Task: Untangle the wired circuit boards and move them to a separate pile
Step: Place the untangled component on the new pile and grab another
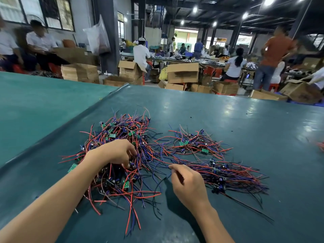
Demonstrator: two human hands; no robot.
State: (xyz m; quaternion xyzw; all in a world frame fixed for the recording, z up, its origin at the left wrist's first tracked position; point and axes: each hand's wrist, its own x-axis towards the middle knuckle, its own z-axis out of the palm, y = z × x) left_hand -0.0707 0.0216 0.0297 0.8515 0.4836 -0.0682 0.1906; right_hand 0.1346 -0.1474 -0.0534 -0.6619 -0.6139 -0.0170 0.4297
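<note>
**Position of work.** The tangled heap [121, 135] of wired circuit boards is found at 9 o'clock of the table mat [228, 116]. A combed pile [233, 174], its leads laid roughly parallel, lies at 3 o'clock of the heap. A smaller pile [194, 142] lies at 1 o'clock of it.

**Hands.** The left hand [115, 152] is set on the heap with its fingers curled down into it and a part of it gripped. Which board is held cannot be told. It is judged to be placed there as an anchor, so that the mass is not dragged along. The right hand [187, 183] is nearly closed, and a wire strand [158, 160] running back to the heap is pinched at its fingertips.

**Assessment.** One unit is judged to be under extraction towards 3 o'clock. Snagging on crossed leads is the risk noted.
</note>
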